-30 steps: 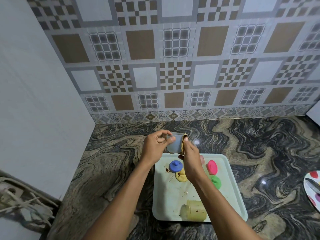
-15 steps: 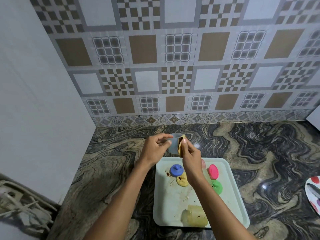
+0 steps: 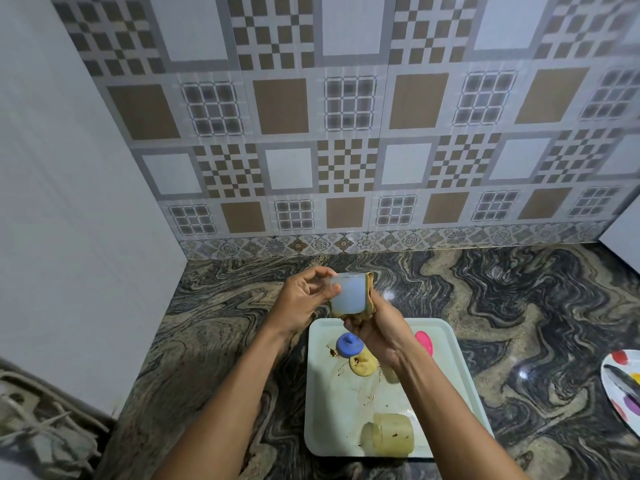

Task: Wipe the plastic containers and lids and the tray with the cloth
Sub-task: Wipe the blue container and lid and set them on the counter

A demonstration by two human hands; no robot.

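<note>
At the far left edge, low down, a tangle of pale cords (image 3: 41, 427) lies beside the plain wall. The marbled dark stone counter (image 3: 519, 306) runs from there to the right, backed by a patterned tiled wall (image 3: 346, 150).

The left hand (image 3: 301, 299) is raised over the counter, its grip curled round the left end of a translucent pale-blue plastic container (image 3: 348, 294), thumb on top and fingers beneath. The container is held in the air, tipped on its side, just beyond the far edge of the tray. A tan cloth (image 3: 370, 299) is pressed against the container's right side and wraps under its lower edge. The right hand (image 3: 381, 330) holds that cloth, its grip clenched on the fabric and pushing it against the container.

Below the hands, a pale rectangular plastic tray (image 3: 332, 410) sits on the counter, smeared with brown spots. On it, a blue round lid (image 3: 348, 345) touches a yellow round lid (image 3: 362, 364) just in front of it. A pink lid (image 3: 424, 341) lies to the right of the right wrist. Near the tray's front edge, a yellowish translucent container (image 3: 391, 434) lies on its side.

At the right edge, a white plate (image 3: 623, 386) with coloured patches rests on the counter, well apart from the tray.
</note>
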